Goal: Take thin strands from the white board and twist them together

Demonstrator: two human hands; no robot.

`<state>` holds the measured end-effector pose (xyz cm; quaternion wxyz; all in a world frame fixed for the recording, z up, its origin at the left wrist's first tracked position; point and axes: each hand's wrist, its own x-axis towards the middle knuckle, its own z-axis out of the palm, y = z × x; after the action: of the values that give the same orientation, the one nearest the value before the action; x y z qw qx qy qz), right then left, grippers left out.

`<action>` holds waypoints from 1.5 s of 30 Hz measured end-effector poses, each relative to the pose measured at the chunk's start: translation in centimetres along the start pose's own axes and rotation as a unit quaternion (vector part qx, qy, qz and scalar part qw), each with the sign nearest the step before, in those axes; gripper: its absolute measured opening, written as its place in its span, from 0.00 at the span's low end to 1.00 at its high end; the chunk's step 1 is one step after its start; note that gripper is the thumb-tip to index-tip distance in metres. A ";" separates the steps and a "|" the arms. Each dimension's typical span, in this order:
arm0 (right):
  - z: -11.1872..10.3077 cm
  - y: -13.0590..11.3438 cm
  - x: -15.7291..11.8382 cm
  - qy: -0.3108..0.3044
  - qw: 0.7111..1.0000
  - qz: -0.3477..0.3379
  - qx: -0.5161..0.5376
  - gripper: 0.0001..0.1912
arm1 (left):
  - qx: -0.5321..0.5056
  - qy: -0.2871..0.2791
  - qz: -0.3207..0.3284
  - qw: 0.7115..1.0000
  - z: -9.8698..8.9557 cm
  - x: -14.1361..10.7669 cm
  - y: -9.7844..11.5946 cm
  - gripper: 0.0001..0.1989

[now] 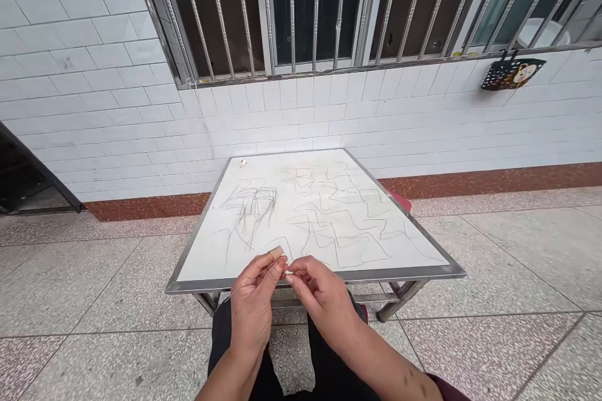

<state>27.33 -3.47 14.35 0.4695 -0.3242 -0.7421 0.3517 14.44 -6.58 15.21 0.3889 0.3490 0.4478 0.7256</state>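
Note:
My left hand (254, 291) is closed in a pinch just above the table's front edge. A thin, light strand, like thread or fine wire, runs across its fingers and trails out at its left side. A tan band, like a plaster, wraps one of its fingers. Something small and reddish (283, 260) shows at the left fingertips. My right hand (320, 294) is closed too, thumb and forefinger pinched against the left fingertips. A tiny pale bit shows between the two hands. What the right fingers grip is too small to make out.
The white table (263, 166) has a grey metal rim. Thin zigzag lines cover its top, with a darker tangle at left; I cannot tell strands from marks. A small white-and-red object (243, 163) lies at the far left corner. Behind stands a tiled wall (263, 100) with a barred window.

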 end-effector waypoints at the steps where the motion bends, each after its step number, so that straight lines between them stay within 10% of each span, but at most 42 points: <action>1: 0.0 -0.1 -0.1 0.006 1.000 -0.014 -0.014 0.05 | -0.002 0.004 -0.008 1.000 0.2 -0.1 0.2 0.13; 14: -0.4 0.0 0.3 0.023 0.970 -0.104 -0.219 0.12 | -0.047 0.015 -0.037 0.998 1.2 0.7 -0.2 0.20; 45: 3.0 1.1 -0.6 0.054 0.965 -0.075 -0.245 0.12 | -0.151 0.103 -0.070 0.981 0.7 2.1 -0.6 0.23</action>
<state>24.95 -4.02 12.27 0.4401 -0.3913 -0.8013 0.1052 14.21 -4.33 15.22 0.4393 0.1773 0.3937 0.7877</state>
